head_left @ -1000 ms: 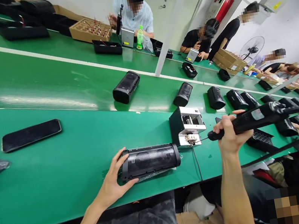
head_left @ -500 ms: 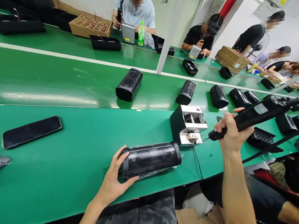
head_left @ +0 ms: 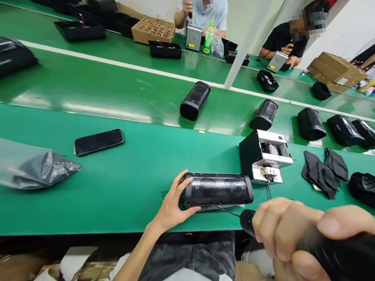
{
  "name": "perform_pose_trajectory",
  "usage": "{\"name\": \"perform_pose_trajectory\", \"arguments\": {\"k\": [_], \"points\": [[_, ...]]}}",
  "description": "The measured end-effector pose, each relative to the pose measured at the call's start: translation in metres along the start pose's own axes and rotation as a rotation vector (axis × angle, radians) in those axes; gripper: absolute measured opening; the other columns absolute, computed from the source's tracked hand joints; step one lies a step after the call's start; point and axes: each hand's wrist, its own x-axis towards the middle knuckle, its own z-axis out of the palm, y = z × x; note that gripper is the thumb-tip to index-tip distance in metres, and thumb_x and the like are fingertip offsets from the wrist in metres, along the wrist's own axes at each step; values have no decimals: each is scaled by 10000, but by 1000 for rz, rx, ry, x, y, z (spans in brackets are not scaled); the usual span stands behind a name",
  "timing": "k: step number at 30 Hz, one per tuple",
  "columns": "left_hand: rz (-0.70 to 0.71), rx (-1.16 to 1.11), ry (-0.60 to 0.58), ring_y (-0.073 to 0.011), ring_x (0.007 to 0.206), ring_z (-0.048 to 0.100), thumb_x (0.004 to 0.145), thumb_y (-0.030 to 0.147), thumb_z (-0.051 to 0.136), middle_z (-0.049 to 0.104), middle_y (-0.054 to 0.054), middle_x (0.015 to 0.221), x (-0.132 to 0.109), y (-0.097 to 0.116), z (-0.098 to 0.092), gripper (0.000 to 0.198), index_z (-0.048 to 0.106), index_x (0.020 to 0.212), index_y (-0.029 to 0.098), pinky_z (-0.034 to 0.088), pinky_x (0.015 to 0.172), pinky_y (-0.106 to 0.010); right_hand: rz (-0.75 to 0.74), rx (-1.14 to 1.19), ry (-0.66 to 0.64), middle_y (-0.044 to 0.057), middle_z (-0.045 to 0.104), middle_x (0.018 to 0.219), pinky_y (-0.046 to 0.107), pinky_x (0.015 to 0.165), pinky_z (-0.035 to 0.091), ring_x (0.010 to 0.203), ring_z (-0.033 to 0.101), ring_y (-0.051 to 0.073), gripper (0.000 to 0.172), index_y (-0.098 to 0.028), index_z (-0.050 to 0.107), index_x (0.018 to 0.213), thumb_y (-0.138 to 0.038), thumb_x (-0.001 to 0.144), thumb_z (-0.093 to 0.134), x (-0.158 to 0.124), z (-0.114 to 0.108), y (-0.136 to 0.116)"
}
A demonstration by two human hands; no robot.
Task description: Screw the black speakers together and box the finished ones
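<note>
The left hand [head_left: 173, 208] grasps the left end of a black perforated housing [head_left: 219, 190], which lies close to the near edge of the tabletop [head_left: 136, 178]; the right hand [head_left: 296, 232] is clenched around a power screwdriver [head_left: 360, 253], pointed toward the housing's near side, contact unclear; a boxy machine [head_left: 252, 156] stands by the housing's right end.

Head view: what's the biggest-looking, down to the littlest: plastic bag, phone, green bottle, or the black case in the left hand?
1. plastic bag, cut off by the picture's edge
2. black case in the left hand
3. phone
4. green bottle, though being farther away makes it look smaller
</note>
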Motion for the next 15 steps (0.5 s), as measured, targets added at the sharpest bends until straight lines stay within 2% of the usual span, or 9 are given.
{"name": "perform_pose_trajectory", "arguments": {"k": [3,8,10,12,15], "points": [[5,7,4,-398,1637,445,970,331,863,292,-175,1814,0,0,1,919,307,1699,395,494,1277,-595,22,-28,135,-107,550,627,344,407,432,407,452,145,248,-321,617,1170,-306,1001,798,0,16,6],[9,11,9,-389,1638,446,978,329,852,298,-173,1816,-1,-1,1,905,312,1702,383,492,1277,-593,84,-28,143,-103,568,646,352,451,436,434,461,155,259,-326,599,1163,-326,1003,802,-2,21,8],[6,17,9,-386,1639,446,978,329,852,298,-170,1817,0,-1,2,905,312,1702,387,493,1278,-587,64,-21,99,-105,567,647,341,442,439,432,460,152,244,-326,592,1183,-306,1019,772,-2,17,15],[8,19,9,-388,1634,454,973,324,854,303,-171,1814,0,-1,1,916,309,1706,390,499,1275,-584,20,-5,-3,-107,585,667,323,439,472,437,482,145,265,-331,575,1241,-252,1035,722,-4,11,26],[32,13,25,-399,1624,467,979,342,844,333,-170,1797,-1,-1,0,887,329,1699,388,499,1274,-595,85,-64,-142,-92,637,746,319,549,570,534,589,148,322,-344,550,1229,-180,1004,711,-13,4,46]]}}
